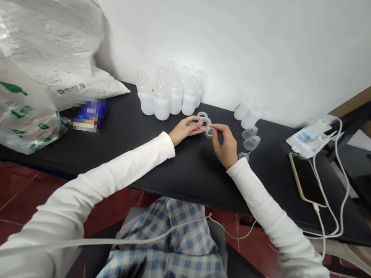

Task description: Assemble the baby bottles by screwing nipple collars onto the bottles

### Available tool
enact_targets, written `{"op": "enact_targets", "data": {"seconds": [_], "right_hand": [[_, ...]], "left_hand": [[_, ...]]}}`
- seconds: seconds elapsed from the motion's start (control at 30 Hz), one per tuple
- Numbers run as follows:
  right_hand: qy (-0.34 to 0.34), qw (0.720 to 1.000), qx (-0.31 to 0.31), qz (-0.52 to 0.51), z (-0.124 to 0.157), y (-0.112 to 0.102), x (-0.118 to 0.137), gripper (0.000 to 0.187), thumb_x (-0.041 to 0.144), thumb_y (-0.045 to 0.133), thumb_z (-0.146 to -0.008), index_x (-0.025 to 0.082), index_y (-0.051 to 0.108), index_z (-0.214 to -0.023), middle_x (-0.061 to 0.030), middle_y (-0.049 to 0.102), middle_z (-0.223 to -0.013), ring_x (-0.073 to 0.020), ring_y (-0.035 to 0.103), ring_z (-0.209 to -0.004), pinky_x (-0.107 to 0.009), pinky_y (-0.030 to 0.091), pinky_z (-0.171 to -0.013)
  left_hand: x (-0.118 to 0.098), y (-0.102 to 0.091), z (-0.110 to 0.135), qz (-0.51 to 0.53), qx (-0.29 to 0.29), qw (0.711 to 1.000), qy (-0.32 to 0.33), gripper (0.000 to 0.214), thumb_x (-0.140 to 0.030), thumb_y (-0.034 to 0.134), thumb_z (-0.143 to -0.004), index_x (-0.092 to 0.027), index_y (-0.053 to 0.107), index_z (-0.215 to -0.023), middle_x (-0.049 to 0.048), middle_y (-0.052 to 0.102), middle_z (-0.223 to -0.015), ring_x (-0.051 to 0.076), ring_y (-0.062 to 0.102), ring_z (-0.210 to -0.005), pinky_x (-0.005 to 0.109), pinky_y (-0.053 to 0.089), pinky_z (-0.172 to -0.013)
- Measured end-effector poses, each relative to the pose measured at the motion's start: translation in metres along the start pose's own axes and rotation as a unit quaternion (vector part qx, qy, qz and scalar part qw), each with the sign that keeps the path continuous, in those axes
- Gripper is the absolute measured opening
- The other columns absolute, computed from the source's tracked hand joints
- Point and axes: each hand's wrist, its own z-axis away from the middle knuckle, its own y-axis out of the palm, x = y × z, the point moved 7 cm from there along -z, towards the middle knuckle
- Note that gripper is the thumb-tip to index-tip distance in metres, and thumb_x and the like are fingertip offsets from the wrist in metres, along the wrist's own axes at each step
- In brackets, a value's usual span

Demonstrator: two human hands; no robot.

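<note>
My left hand [184, 129] pinches a small clear plastic ring [204, 123] above the black table [118, 148]. My right hand [225, 144] pinches a second clear piece [209, 133] that touches the ring. Another clear ring [202, 114] lies on the table just behind them. Several assembled white baby bottles with clear domed caps [169, 91] stand in a cluster at the wall behind my hands. To the right of my right hand lie clear plastic caps [250, 142], with two white bottle bodies [248, 114] on their sides behind them.
Big white plastic bags [27, 57] fill the table's left end, with a blue packet [90, 115] beside them. A phone [307, 179], a white power bank [308, 137] and white cables [331, 196] lie at the right. A cable crosses my lap.
</note>
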Motion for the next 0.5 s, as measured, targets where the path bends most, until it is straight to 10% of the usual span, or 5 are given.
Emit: {"op": "enact_targets", "data": {"seconds": [0.5], "right_hand": [[0.047, 0.988, 0.034, 0.146, -0.003, 0.0, -0.006, 0.026, 0.031, 0.044, -0.102, 0.022, 0.068, -0.101, -0.0073, 0.072, -0.1, -0.0211, 0.058, -0.09, -0.037, 0.04, -0.086]], "left_hand": [[-0.003, 0.022, 0.01, -0.046, 0.13, 0.99, 0.024, 0.058, -0.05, 0.076, -0.082, -0.022, 0.065, -0.131, 0.0076, 0.077, -0.108, 0.02, 0.075, -0.097, 0.042, 0.058, -0.102]]}}
